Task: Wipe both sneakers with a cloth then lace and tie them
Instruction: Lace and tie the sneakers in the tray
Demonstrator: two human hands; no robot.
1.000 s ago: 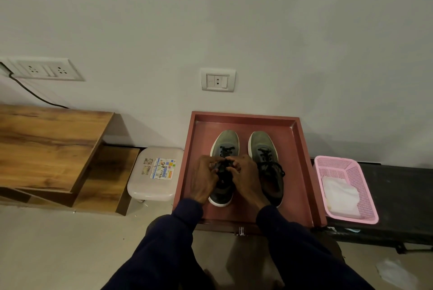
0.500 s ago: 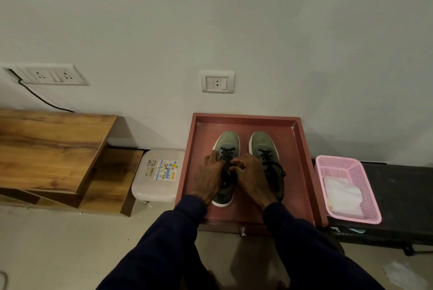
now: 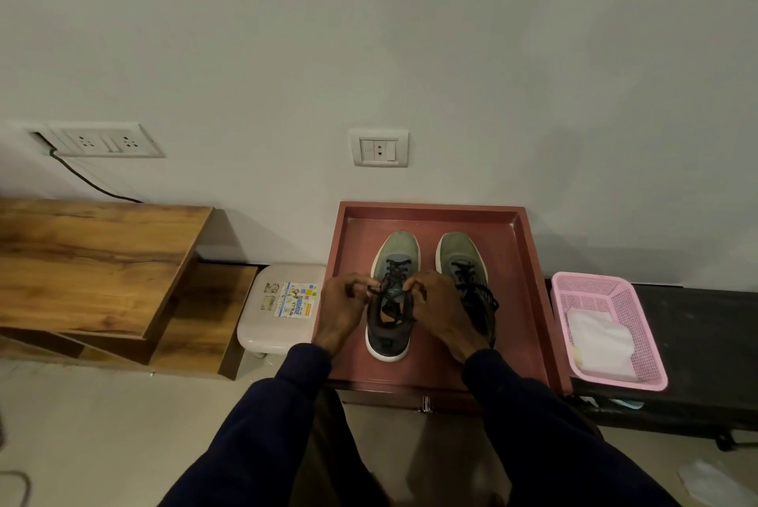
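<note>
both hands work over the left sneaker [image 3: 396, 256]: left hand [image 3: 342, 309] and right hand [image 3: 441, 307] each have curled fingers pinching its black laces [image 3: 393, 281], pulled out to either side above the tongue. dark sleeves reach in from below.

a wooden table [image 3: 94, 256] stands at the left against the wall, and a black bench [image 3: 705, 342] at the right. between them lies a red tray [image 3: 426, 221] holding both sneakers side by side, toes to the wall; the right sneaker [image 3: 457, 250] is partly hidden behind the right hand, its laces loose. a pink basket [image 3: 615, 293] sits on the bench just beside the tray, with the white cloth [image 3: 601, 338] folded inside. a pale stool [image 3: 283, 338] touches the tray's left edge. its sticker [image 3: 296, 299] reads "square"; the rest is too small to read. a wall socket [image 3: 379, 148] is above the tray.
</note>
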